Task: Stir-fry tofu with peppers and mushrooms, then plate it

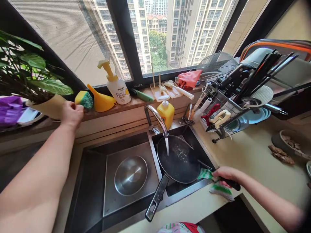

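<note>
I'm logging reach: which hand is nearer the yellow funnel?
Left. The left hand is left of the funnel, at the sponge; the right hand is far to its right, past the pan.

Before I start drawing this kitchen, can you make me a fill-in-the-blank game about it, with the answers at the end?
1. From the tap, ____ pours into the frying pan.
2. The funnel beside the sponge is coloured ____.
3. The sponge, by the left hand, is yellow and ____.
4. The person's ____ hand grips a dark handle.

Missing words: water; yellow; green; right.
</note>
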`<state>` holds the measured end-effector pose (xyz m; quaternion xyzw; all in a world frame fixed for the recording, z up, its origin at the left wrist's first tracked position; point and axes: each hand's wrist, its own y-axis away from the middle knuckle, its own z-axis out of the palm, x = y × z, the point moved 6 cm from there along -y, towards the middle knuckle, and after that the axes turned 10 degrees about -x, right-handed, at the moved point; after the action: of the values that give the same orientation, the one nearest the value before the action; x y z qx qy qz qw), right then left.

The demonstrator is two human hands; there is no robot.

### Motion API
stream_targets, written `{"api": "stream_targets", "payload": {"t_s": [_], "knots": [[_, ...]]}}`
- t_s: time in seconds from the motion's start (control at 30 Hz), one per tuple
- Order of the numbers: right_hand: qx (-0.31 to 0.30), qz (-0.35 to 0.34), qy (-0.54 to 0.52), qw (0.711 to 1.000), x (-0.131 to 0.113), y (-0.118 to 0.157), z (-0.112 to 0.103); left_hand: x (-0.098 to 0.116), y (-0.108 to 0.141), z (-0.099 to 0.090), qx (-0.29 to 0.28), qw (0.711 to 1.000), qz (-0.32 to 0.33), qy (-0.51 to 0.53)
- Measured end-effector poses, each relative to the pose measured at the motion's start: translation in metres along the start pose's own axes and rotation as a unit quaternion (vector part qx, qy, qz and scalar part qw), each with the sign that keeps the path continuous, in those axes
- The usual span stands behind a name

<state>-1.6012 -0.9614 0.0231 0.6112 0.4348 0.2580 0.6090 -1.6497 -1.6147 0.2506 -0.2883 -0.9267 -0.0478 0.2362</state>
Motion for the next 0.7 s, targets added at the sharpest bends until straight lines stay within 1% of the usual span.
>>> {"api": "stream_targets", "payload": {"t_s": [0.07, 0.13, 0.17, 0.2, 0.23, 0.27, 0.3, 0.33, 0.4, 0.43, 0.47, 0.53, 0.57, 0.63, 0.7], "knots": [[0.036, -0.017, 0.027, 0.999, -0.023, -0.014, 0.008, 0.002, 0.009, -0.006, 0.01, 1.0, -0.003, 0.017], [0.062, -0.054, 0.047, 0.995, -0.048, -0.026, 0.022, -0.006, 0.032, -0.009, 0.013, 0.998, 0.011, 0.052], [0.068, -0.071, 0.057, 0.994, -0.057, -0.029, 0.028, -0.013, 0.048, -0.007, 0.008, 0.997, 0.024, 0.068], [0.068, -0.085, 0.066, 0.992, -0.063, -0.03, 0.033, -0.02, 0.069, -0.004, 0.001, 0.99, 0.063, 0.123], [0.063, -0.096, 0.075, 0.991, -0.064, -0.028, 0.036, -0.028, 0.092, 0.001, -0.005, 0.983, 0.1, 0.155], [0.055, -0.103, 0.084, 0.99, -0.062, -0.025, 0.038, -0.033, 0.116, 0.012, -0.05, 0.977, 0.143, 0.15], [0.045, -0.106, 0.093, 0.989, -0.057, -0.019, 0.039, -0.037, 0.142, 0.029, -0.128, 0.968, 0.175, 0.125], [0.036, -0.107, 0.1, 0.989, -0.049, -0.012, 0.039, -0.04, 0.169, 0.05, -0.21, 0.95, 0.206, 0.103], [0.024, -0.103, 0.112, 0.988, -0.029, 0.005, 0.037, -0.038, 0.226, 0.094, -0.357, 0.896, 0.26, 0.051], [0.027, -0.1, 0.121, 0.987, -0.018, 0.013, 0.035, -0.032, 0.254, 0.116, -0.413, 0.864, 0.287, 0.024], [0.038, -0.099, 0.135, 0.985, -0.007, 0.021, 0.033, -0.024, 0.278, 0.137, -0.453, 0.835, 0.312, 0.009], [0.081, -0.12, 0.17, 0.975, 0.011, 0.034, 0.029, -0.002, 0.319, 0.178, -0.514, 0.776, 0.365, -0.006], [0.105, -0.14, 0.186, 0.967, 0.019, 0.04, 0.027, 0.01, 0.333, 0.197, -0.528, 0.76, 0.378, -0.016], [0.142, -0.181, 0.2, 0.952, 0.032, 0.049, 0.025, 0.03, 0.351, 0.233, -0.53, 0.756, 0.383, -0.023], [0.156, -0.194, 0.198, 0.948, 0.046, 0.053, 0.026, 0.044, 0.362, 0.266, -0.532, 0.756, 0.38, -0.036]]}}
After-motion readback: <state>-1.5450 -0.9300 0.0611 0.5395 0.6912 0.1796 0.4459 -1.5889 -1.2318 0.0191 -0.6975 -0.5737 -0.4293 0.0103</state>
